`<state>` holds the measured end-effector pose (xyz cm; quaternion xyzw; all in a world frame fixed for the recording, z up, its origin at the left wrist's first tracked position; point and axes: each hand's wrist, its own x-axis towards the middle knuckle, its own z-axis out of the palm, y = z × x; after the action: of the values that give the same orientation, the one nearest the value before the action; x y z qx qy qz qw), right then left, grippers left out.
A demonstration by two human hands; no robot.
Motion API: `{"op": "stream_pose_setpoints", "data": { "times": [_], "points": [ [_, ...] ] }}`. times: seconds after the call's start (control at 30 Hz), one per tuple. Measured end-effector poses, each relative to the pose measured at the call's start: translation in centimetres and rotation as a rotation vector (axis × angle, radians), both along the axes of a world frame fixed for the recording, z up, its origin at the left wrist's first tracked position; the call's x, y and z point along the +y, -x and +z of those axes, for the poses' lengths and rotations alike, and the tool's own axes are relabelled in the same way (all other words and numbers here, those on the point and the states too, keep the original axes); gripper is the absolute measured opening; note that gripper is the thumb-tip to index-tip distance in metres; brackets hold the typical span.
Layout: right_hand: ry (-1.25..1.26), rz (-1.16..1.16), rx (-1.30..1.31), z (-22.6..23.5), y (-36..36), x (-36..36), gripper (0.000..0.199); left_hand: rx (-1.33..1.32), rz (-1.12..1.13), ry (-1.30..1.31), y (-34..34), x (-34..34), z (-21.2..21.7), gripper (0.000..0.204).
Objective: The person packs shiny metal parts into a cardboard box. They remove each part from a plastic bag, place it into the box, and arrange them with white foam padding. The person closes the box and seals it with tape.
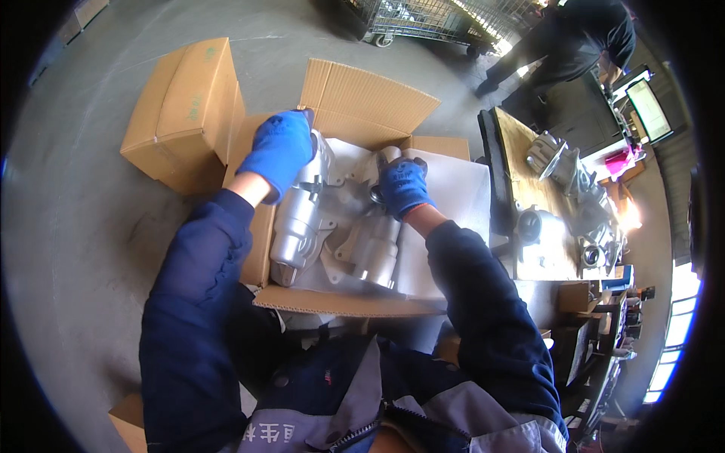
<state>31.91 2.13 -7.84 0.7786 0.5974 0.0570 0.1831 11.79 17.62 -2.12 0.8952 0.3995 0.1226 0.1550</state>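
I see a table [521,140]: beyond it a person [585,34], to its right a screen [649,111], beyond its left a cart [423,19], farther left a carton [177,113].

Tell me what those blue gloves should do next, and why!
Perhaps the right hand should gently settle the right silver casting: the hand is over its upper part, and it lies close beside the left silver casting in the open cardboard box.

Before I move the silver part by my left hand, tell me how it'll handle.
The silver part looks like cast metal, so probably stiff and heavy for its size. Its rounded body could roll, though the projecting lugs may check that. Its smooth sheen suggests possible slipping.
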Motion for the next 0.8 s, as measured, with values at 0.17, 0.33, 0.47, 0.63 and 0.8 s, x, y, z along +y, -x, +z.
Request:
{"op": "stream_pose_setpoints", "data": {
  "times": [0.17,0.33,0.47,0.63,0.8],
  "points": [
    [-0.152,-0.084,0.08,3.8,0.3,0.4,0.056,-0.202,-0.029,0.002,-1.6,-1.1,-2.4,0.051],
    [-0.373,-0.239,0.819,7.8,-5.4,1.0,0.038,-0.62,0.007,0.014,-2.6,-2.1,-1.4,0.056],
    [-0.138,-0.675,1.665,13.7,-4.1,1.8,0.032,-0.867,-0.192,0.335,-3.6,-4.3,-3.8,0.061],
    [0.016,-0.892,1.739,13.9,-4.4,1.3,0.067,-0.999,-0.154,0.692,-6.2,-4.7,-7.0,0.038],
    [-0.059,-0.873,1.748,9.7,-6.3,0.4,0.112,-0.558,0.078,0.792,-7.8,-4.9,-5.7,0.038]
  ]
}}
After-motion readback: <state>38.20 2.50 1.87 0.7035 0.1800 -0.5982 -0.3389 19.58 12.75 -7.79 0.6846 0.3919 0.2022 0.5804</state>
